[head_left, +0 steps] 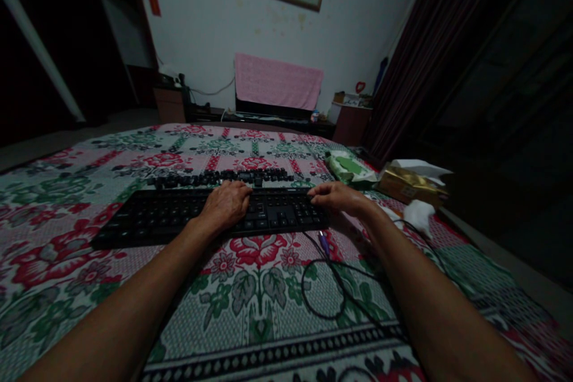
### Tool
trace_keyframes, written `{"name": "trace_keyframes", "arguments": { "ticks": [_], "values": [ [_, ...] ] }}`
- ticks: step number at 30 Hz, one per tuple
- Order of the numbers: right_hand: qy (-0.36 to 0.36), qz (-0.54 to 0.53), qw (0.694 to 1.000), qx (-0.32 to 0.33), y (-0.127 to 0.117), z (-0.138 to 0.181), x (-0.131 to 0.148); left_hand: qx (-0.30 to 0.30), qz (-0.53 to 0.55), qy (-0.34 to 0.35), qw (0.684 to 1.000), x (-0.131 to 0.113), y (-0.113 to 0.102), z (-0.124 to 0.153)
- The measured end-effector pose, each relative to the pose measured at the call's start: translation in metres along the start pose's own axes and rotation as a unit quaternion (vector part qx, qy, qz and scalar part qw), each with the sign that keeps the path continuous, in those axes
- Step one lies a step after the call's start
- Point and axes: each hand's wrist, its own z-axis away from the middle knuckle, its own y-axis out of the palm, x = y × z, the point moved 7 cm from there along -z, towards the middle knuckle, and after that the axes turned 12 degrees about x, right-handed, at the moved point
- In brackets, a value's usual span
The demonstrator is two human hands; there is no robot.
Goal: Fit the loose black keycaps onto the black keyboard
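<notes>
A black computer keyboard (156,218) lies across the patterned cloth in front of me; bare dark patches show among its right-hand keys. My left hand (226,203) rests on its middle, fingers bent over towards the far edge and closed on it. At the right end, my right hand (335,197) has thumb and fingertips drawn together over the number pad; whatever is between them is too small to make out. Just beyond the keyboard, many loose black keycaps (210,178) lie in a long row.
Near my right forearm are a black cable (344,292) with a purple plug (324,245), a green-and-white wipes pack (351,168), a gold tissue box (409,185) and a crumpled white tissue (419,215). A pink cloth (277,80) hangs over something by the far wall.
</notes>
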Motion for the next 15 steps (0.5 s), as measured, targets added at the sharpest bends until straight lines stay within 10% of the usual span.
{"name": "trace_keyframes", "arguments": {
  "ticks": [15],
  "values": [
    [0.045,0.04,0.998,0.025,0.0004,-0.0067,-0.0021,-0.006,-0.006,0.005,1.0,0.0005,0.0017,-0.0002]
  ]
}}
